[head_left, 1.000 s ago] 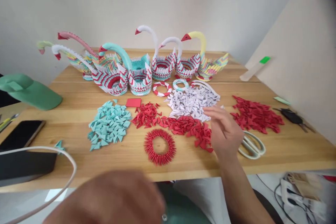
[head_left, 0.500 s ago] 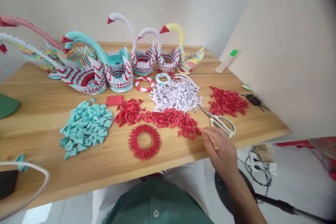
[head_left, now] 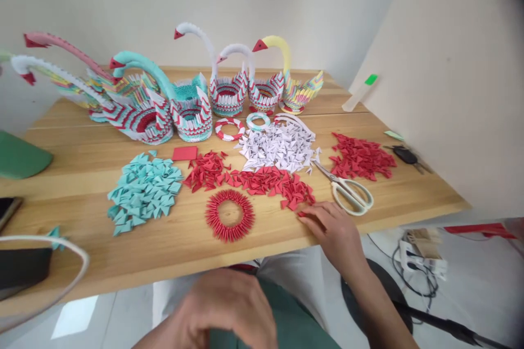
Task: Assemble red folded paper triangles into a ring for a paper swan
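Observation:
My right hand (head_left: 333, 232) is low over the front right of the table, thumb and fingers pinching a small red folded paper triangle (head_left: 302, 214). Just beyond its fingertips lies a pile of red paper triangles (head_left: 292, 188). Blurred by motion, my left hand (head_left: 229, 302) hangs in front of my body below the table edge; its fingers bend downward and what they do is hidden. A red ring of paper pieces (head_left: 212, 212) rests flat on the table, touched by neither hand. White-handled scissors (head_left: 347, 192) lie right of my right hand.
Paper swan baskets (head_left: 192, 117) line the back of the wooden table (head_left: 82, 262). Turquoise triangles (head_left: 145, 191), white triangles (head_left: 280, 147) and more red triangles (head_left: 362, 157) form piles. Two small rings, including a red-and-white one (head_left: 216, 133), lie behind. Keys (head_left: 405, 155) are at right, a white cable (head_left: 84, 262) at left.
My left hand has come into view at the bottom. My right hand has moved slightly left and toward the table front, now with a red triangle at its fingertips. The view has shifted a little.

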The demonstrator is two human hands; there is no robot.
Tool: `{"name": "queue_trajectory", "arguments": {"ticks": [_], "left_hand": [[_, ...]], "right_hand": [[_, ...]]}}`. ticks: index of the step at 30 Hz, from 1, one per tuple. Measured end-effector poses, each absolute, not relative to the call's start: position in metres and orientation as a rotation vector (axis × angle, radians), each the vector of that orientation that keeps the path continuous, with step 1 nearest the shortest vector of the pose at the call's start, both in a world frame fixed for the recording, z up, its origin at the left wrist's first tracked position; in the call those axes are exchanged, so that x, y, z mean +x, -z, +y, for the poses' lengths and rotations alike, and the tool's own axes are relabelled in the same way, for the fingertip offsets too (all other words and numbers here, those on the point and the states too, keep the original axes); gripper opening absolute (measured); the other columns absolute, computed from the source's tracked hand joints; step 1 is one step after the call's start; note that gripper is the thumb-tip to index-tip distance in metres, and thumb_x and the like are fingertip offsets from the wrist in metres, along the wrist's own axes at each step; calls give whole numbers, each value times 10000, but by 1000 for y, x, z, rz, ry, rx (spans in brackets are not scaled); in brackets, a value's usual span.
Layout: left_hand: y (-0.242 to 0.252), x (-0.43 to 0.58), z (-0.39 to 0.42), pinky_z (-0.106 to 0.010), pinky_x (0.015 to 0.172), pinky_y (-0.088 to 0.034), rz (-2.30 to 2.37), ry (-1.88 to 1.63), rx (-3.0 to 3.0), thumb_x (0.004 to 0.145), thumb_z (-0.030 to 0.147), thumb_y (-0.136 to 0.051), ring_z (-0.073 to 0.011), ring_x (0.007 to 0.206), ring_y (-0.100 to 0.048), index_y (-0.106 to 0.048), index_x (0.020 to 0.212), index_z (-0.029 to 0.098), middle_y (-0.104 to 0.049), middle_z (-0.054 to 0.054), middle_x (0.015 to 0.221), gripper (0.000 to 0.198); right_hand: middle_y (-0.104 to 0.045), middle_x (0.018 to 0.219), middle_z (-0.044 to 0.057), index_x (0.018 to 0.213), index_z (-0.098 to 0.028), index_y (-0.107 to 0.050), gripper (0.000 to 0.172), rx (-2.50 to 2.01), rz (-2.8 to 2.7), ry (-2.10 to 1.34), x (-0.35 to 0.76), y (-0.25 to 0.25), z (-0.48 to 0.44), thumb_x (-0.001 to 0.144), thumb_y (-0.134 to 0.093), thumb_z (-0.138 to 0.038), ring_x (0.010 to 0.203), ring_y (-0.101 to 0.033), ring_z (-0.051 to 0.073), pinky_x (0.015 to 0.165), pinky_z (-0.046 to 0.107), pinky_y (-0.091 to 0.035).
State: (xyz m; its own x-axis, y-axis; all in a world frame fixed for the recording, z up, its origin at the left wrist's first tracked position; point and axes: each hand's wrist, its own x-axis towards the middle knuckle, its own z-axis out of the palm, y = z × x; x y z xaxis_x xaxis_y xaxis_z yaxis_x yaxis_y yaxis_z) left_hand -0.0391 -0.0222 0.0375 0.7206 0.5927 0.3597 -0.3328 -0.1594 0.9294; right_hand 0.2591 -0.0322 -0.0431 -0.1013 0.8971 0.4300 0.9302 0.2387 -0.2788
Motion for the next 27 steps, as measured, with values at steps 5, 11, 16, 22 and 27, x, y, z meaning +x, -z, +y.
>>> {"name": "queue_trajectory", "arguments": {"ticks": [5,11,16,22,27], "left_hand": [[-23,-30,-19,-248,720,-520,317,-703,1530,981,479,-544,-151,730,-679,-731,896,164,-741,-92,779,376],[-12,-30,-19,-225,668,-491,596,-567,1505,952,297,-580,-138,707,-641,-737,863,155,-722,-70,781,230],[5,-17,-20,-196,636,-496,882,-727,1537,893,200,-615,-118,683,-636,-686,1098,196,-720,-19,822,217],[8,-12,-12,-177,598,-454,944,-811,1687,903,184,-626,-103,641,-613,-693,992,200,-706,10,775,112],[6,-15,-8,-172,589,-412,941,-871,1836,912,154,-624,-86,595,-582,-677,819,182,-649,37,664,110]], "right_hand": [[-694,893,65,911,-202,-631,87,-1597,-1977,55,259,48,-36,955,-609,-274,883,-645,237,791,371,-498],[-705,833,8,955,-228,-610,18,-1498,-1869,-134,223,31,-40,962,-604,-243,725,-677,155,674,265,-516],[-706,816,-1,1108,-228,-583,124,-1334,-1934,-289,189,5,-39,991,-543,-217,714,-689,134,655,230,-538],[-704,810,19,1122,-210,-588,164,-1199,-2046,-221,181,-1,-39,975,-549,-147,699,-666,146,639,247,-537],[-723,900,48,1150,-219,-593,216,-1176,-2030,-269,180,0,-42,959,-570,-120,791,-685,160,697,259,-552]]}}
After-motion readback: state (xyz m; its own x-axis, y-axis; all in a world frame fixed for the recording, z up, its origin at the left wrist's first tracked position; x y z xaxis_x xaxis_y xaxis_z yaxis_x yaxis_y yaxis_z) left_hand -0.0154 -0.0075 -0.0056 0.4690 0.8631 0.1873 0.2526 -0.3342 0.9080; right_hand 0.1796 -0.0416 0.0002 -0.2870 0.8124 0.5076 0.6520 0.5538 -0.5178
